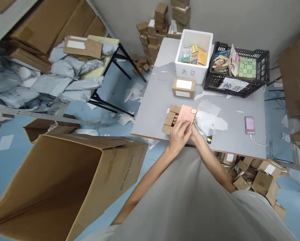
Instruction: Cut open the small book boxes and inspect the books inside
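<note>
A pink booklet or card with a small white and red label [186, 113] is held above an opened small cardboard box [169, 119] near the table's front edge. My left hand [179, 134] lies over the booklet's lower edge with its fingers bent together on it. Partly hidden under the booklet and my left hand, my right hand [193, 133] comes in from the right, and some fingertips show at the booklet's left side. Clear plastic wrap [206, 117] lies just right of the booklet. A yellow and black cutter [209, 139] rests near the table edge.
On the grey table [160, 87] stand a closed small box [183, 88], a white foam box [190, 71] and a black crate [240, 83], both with books. A phone [249, 125] with a cable lies right. A large open carton [119, 167] stands left; boxes [262, 180] lie below right.
</note>
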A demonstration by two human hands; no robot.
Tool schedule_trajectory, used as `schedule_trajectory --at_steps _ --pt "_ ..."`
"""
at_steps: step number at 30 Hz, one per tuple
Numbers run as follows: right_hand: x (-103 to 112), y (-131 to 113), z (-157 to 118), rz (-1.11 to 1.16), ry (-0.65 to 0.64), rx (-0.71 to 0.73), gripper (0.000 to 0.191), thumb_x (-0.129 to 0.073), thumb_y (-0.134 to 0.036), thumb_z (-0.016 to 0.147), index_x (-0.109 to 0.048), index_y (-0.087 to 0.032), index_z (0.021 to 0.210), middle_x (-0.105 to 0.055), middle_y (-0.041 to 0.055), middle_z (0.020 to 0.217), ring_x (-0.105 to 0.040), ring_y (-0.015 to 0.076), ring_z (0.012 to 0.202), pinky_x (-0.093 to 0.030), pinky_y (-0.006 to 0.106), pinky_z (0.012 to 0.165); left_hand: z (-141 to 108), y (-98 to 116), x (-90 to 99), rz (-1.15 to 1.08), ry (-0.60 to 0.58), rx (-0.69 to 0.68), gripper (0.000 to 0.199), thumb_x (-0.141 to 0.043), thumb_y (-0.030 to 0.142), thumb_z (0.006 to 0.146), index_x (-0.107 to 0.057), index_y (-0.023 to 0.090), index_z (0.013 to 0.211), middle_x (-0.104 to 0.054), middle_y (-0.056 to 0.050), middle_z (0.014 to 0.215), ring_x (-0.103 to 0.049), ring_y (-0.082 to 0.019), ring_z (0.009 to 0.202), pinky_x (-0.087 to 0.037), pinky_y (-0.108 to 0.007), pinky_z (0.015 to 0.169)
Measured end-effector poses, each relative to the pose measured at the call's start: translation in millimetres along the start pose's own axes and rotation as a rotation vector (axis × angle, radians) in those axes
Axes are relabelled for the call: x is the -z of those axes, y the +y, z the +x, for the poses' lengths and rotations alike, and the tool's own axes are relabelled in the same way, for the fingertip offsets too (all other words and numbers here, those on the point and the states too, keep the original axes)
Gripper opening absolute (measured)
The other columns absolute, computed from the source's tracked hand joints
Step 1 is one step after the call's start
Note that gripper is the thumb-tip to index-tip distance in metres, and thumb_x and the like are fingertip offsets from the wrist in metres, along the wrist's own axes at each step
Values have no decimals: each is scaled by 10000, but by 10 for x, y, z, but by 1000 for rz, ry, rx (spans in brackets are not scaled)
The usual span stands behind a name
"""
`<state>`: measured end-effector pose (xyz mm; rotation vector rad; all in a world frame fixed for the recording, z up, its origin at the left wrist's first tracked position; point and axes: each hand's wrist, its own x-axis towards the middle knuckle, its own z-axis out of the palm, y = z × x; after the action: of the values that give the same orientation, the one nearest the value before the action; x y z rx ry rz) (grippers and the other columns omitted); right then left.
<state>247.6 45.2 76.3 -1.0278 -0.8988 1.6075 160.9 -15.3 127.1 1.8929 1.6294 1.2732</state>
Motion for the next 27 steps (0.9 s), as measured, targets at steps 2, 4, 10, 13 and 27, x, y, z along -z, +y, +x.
schedule_trajectory --at_steps 2,4,10,13,27 --pt "28 24 -32 -19 -6 -54 538 -816 -746 846 -829 -256 1069 -834 102 1049 -784 314 1109 -711 476 924 34 13 80 -131 58 99 248 -678 334 1101 -839 248 1269 -824 -108 1267 -800 -247 1164 -654 -388 1059" --pt "93 58 -109 15 -19 -136 541 -894 -727 754 -817 -259 1013 -834 70 983 -784 267 977 -699 409 868 63 -51 178 -299 122 257 288 -688 411 1100 -835 238 1278 -823 -109 1273 -812 -234 1126 -676 -374 1017" --pt "201 44 -433 -59 184 -58 484 -974 -607 723 -775 -244 972 -805 18 915 -727 192 828 -639 342 837 -133 -459 453 -422 167 543 346 -807 473 980 -838 211 1202 -814 -145 1328 -800 -279 1202 -669 -409 1033" --pt "132 -80 -666 -357 216 214 302 -858 -523 907 -792 -237 977 -776 34 906 -723 212 828 -618 363 820 -355 -389 467 -407 162 541 370 -835 526 949 -856 224 1162 -793 -153 1391 -748 -309 1337 -624 -440 1127" --pt "-112 -394 -1548 -992 -68 636 192 -720 -426 1086 -811 -270 1152 -738 151 1452 -681 324 1357 -572 520 1163 -905 -60 788 -852 145 611 558 -889 736 832 -772 191 819 -770 -43 788 -715 -204 733 -622 -317 730"
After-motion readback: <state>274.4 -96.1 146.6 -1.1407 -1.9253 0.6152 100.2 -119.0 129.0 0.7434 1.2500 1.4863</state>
